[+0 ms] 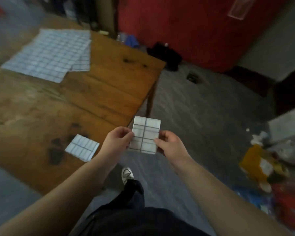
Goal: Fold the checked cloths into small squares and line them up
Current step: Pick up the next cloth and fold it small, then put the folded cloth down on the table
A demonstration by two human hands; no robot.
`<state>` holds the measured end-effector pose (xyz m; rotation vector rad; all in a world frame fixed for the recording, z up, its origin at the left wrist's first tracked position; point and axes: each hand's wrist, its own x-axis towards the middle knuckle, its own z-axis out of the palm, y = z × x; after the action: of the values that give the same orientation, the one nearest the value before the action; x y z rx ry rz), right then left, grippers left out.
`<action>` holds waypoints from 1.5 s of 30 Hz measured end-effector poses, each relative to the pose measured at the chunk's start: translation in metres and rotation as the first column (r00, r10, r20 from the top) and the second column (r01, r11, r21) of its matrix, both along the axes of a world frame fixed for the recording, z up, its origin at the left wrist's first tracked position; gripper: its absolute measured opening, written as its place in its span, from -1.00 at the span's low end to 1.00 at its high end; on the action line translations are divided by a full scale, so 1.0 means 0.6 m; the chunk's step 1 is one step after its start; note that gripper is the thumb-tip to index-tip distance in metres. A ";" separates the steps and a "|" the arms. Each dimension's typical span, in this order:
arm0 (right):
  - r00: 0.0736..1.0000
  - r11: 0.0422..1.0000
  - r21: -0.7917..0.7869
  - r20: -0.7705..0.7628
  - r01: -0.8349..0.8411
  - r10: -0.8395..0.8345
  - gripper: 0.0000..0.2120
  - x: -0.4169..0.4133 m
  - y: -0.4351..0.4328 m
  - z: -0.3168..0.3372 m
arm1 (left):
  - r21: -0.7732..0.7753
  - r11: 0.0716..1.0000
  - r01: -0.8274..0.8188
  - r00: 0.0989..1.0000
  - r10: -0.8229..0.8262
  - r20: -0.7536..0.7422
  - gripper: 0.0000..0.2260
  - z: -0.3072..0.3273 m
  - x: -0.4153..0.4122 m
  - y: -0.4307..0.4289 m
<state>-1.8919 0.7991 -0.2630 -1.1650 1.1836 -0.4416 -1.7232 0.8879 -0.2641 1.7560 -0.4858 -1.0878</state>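
Observation:
A small folded checked cloth (145, 134) is held upright in the air just off the table's near right corner. My left hand (117, 141) pinches its left edge and my right hand (169, 143) pinches its right edge. Another folded checked square (82, 147) lies flat on the wooden table (109, 86) near its front edge, left of my left hand. Unfolded checked cloths (48, 53) lie spread in a stack at the table's far left.
The table's right edge and a leg (151, 101) border grey floor. A red wall or cabinet (186, 28) stands behind. Rubbish and an orange box (255, 160) lie on the floor at the right. My shoe (126, 174) is below my hands.

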 end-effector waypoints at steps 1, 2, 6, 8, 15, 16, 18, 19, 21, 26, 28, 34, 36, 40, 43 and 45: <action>0.999 0.999 -0.008 -0.011 -0.046 0.046 -0.90 0.035 -0.020 -0.005 | -0.003 0.999 -0.036 0.999 0.036 -0.017 -0.94 -0.007 0.028 -0.007; 0.996 0.996 -0.014 -0.024 -0.091 0.091 -0.90 0.071 -0.040 -0.012 | 0.002 0.998 -0.069 0.997 0.069 -0.032 -0.94 -0.014 0.057 -0.014; 0.932 0.943 -0.062 -0.186 -0.326 0.310 -0.88 0.206 -0.113 -0.046 | 0.089 0.977 -0.192 0.981 0.195 -0.022 -0.94 -0.046 0.159 -0.037; 0.867 0.892 -0.068 -0.276 -0.448 0.414 -0.85 0.263 -0.137 -0.065 | 0.159 0.956 -0.248 0.968 0.251 0.003 -0.96 -0.068 0.194 -0.039; 0.600 0.643 -0.087 -0.471 -0.761 0.647 -0.88 0.394 -0.171 -0.126 | 0.361 0.837 -0.412 0.904 0.426 0.044 -0.86 -0.150 0.252 -0.042; 0.566 0.607 -0.089 -0.488 -0.790 0.665 -0.90 0.407 -0.176 -0.136 | 0.381 0.814 -0.438 0.892 0.447 0.069 -0.86 -0.160 0.255 -0.044; 0.505 0.547 -0.079 -0.509 -0.833 0.697 -0.93 0.429 -0.188 -0.157 | 0.407 0.786 -0.465 0.880 0.459 0.119 -0.85 -0.177 0.255 -0.050; 0.475 0.518 -0.068 -0.514 -0.852 0.714 -0.94 0.439 -0.194 -0.166 | 0.416 0.785 -0.458 0.886 0.441 0.143 -0.86 -0.184 0.253 -0.054; 0.418 0.464 -0.048 -0.523 -0.884 0.743 -0.94 0.456 -0.209 -0.180 | 0.428 0.792 -0.436 0.899 0.401 0.173 -0.88 -0.196 0.249 -0.064; 0.266 0.302 -0.022 -0.541 -0.953 0.798 -0.88 0.487 -0.242 -0.206 | 0.449 0.771 -0.451 0.890 0.349 0.295 -0.94 -0.210 0.247 -0.095; 0.175 0.195 -0.026 -0.573 -0.980 0.801 -0.81 0.489 -0.253 -0.213 | 0.475 0.762 -0.440 0.892 0.309 0.331 -0.89 -0.208 0.242 -0.106; -0.064 -0.098 -0.025 -0.596 -0.995 0.801 -0.67 0.503 -0.275 -0.209 | 0.662 0.646 -0.379 0.912 0.140 0.385 -0.62 -0.183 0.219 -0.140; -0.141 -0.204 -0.025 -0.644 -0.979 0.752 -0.66 0.510 -0.280 -0.202 | 0.697 0.623 -0.356 0.918 0.093 0.386 -0.58 -0.174 0.213 -0.147; -0.248 -0.435 -0.062 -0.745 -0.899 0.619 -0.62 0.524 -0.277 -0.173 | 0.710 0.615 -0.344 0.920 0.070 0.386 -0.50 -0.149 0.199 -0.138; -0.257 -0.541 -0.138 -0.766 -0.830 0.589 -0.56 0.532 -0.248 -0.141 | 0.719 0.582 -0.380 0.899 0.051 0.434 -0.46 -0.122 0.190 -0.096; -0.282 -0.596 -0.168 -0.761 -0.785 0.585 -0.51 0.534 -0.214 -0.118 | 0.723 0.541 -0.431 0.872 0.041 0.489 -0.45 -0.106 0.176 -0.057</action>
<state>-1.5718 0.6707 -0.3336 -2.6533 -0.5211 0.7948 -1.6175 0.8538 -0.3277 2.8366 0.0930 -0.7430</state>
